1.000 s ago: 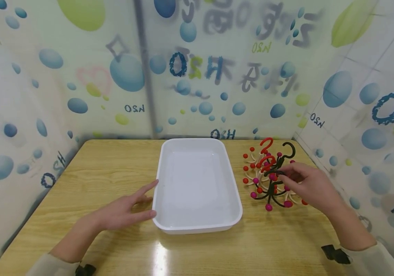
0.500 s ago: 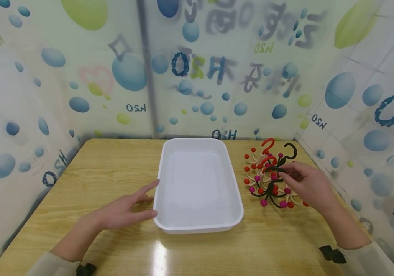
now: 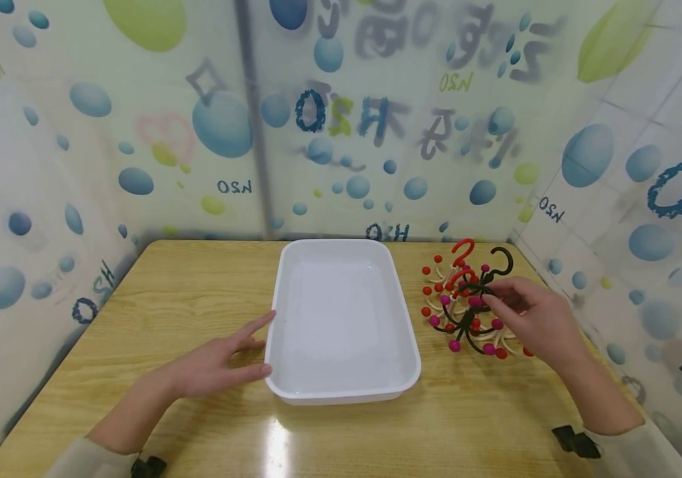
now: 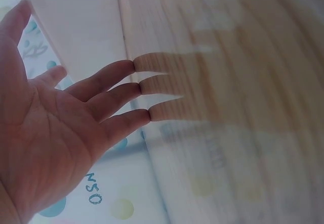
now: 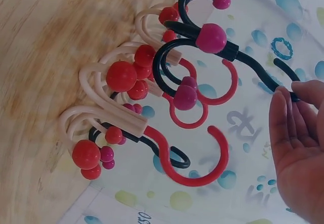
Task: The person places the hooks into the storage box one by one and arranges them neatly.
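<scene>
In the head view my right hand [image 3: 535,318] pinches the hook end of a black claw [image 3: 468,321] with curved arms tipped by magenta balls. It hangs over a cluster of similar claws. The right wrist view shows thumb and fingers of the right hand [image 5: 301,148] on that black hook [image 5: 255,69]. Below it are beige claws [image 5: 129,117] with red hooks and red balls, partly overlapping. Another black hook [image 3: 501,260] rises at the back. My left hand [image 3: 215,365] has its fingers spread, index finger and thumb touching the left rim of a white tray [image 3: 347,332].
All of this stands on a wood-grain table [image 3: 198,285]. A patterned curtain wall [image 3: 353,186] borders its back edge, with similar walls close on both sides. The tray lies left of the claw cluster, with a narrow strip of table between them.
The pinched black claw has risen slightly, its magenta balls shifting up and a little left in the head view. The left hand and tray stay put.
</scene>
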`<move>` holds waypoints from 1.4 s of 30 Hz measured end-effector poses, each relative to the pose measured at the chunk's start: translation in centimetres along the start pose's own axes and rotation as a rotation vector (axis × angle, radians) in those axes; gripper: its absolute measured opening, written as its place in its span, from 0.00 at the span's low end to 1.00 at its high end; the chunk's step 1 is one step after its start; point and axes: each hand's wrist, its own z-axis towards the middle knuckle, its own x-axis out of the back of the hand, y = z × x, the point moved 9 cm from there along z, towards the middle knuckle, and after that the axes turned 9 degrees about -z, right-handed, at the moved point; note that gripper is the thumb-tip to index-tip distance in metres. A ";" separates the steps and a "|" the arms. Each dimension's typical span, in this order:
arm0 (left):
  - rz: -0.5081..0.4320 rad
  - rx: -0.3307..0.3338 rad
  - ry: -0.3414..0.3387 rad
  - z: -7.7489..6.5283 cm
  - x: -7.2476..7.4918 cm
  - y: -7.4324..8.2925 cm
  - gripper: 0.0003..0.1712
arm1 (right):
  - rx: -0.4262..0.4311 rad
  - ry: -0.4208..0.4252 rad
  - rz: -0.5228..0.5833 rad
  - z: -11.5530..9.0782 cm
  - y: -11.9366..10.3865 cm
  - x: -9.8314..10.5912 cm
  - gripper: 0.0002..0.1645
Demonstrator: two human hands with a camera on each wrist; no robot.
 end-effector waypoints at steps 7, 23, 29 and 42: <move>0.003 0.006 0.004 0.0 0.0 -0.1 0.52 | 0.021 0.009 0.059 0.1 -0.8 0.3 0.13; -0.008 0.003 -0.004 0.1 0.0 -0.1 0.52 | 0.083 0.056 0.140 1.6 -4.5 2.0 0.17; -0.001 -0.004 0.002 0.1 0.0 0.0 0.52 | 0.015 -0.044 0.241 3.4 -6.0 0.8 0.11; -0.014 -0.006 0.002 -0.1 0.0 -0.1 0.51 | -0.141 -0.285 0.490 7.3 -8.6 -5.9 0.10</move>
